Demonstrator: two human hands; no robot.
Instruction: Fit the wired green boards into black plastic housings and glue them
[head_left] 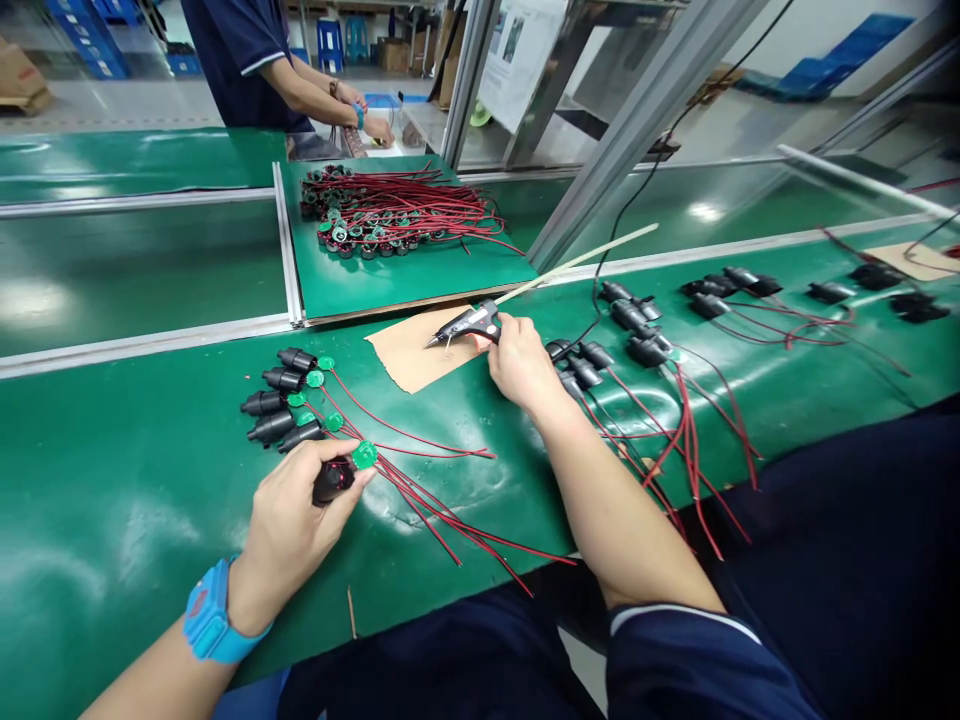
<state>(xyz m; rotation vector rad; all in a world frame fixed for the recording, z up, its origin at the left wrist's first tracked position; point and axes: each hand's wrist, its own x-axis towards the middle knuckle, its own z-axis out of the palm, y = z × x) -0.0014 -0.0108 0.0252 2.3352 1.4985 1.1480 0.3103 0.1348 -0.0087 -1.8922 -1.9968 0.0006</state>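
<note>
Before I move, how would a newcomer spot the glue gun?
On the green bench, find the torn-edged cardboard. The glue gun is over it, in the right hand; it alone has a long pale stick jutting from its back.

Near the far edge of the tabletop [150, 450] were two cardboard pieces [412, 365] and one glue gun [474, 321]; the leftmost cluster had five black housings [264, 403], the left hand [292, 510] one green disc [365, 455].

1. I can read no text on my feed.
2. Markings [514, 38] on the white paper sheet [531, 70], beyond the fingers of the right hand [525, 365]: too small.
3. Red mark [199, 603] on the blue wrist strap [225, 640], behind the fingers of the left hand [292, 515]: illegible.
</note>
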